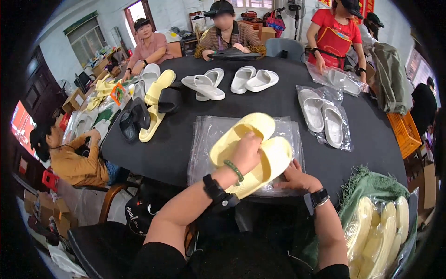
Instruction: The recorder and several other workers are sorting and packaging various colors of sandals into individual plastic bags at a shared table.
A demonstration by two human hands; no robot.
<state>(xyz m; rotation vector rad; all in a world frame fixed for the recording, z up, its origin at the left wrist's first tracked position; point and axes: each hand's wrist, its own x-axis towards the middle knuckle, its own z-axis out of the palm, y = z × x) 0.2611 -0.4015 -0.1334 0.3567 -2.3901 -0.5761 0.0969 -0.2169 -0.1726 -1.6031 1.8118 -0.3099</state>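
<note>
My left hand [247,152] is closed around the inner straps of a pair of pale yellow slide slippers [277,151], its fingers partly hidden between them. The pair is over a stack of clear plastic bags [200,139] at the table's near edge. Beside the right slipper, my right hand [297,177] rests on the bags with fingers stretched out and apart; some fingertips are hard to see.
On the black table [172,151] lie grey slippers [254,79], black slippers [134,119] and bagged grey slippers [320,114]. A green sack [360,186] at right holds bagged yellow slippers [378,232]. Several people sit or stand around; one at far right handles a bagged grey pair [343,81].
</note>
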